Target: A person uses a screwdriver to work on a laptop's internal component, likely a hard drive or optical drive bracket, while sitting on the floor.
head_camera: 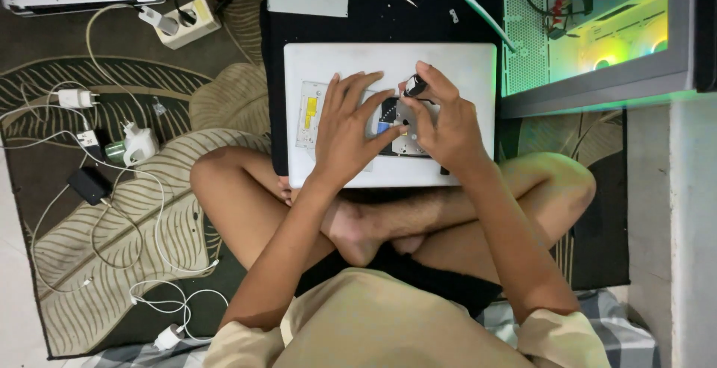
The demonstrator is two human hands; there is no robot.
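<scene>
1. Laptop [463, 62], white and turned bottom-up, lies across my crossed legs, directly under both my hands.
2. My left hand [345, 133] lies spread flat on its underside, fingers fanned out and gripping nothing; its forefinger reaches right to a small blue part [383, 126] in the open bay [407, 148].
3. My right hand [441, 118] is curled, thumb and fingertips pinched around a small dark tool [415, 85] whose top sticks up above my knuckles; I cannot tell what the tip touches.
4. Both hands meet over the bay, fingertips just beside each other.
5. Left of my left hand, on the same underside, sits a pale panel with a yellow label [310, 112].
6. Beyond my hands, past the laptop's far edge, a black mat [388, 10] carries small loose bits.
7. Right of my right hand stands an open computer case [597, 32], glowing green inside.
8. Far left of my left hand, white chargers and cables [142, 144] sprawl over a leaf-patterned rug [75, 263].
</scene>
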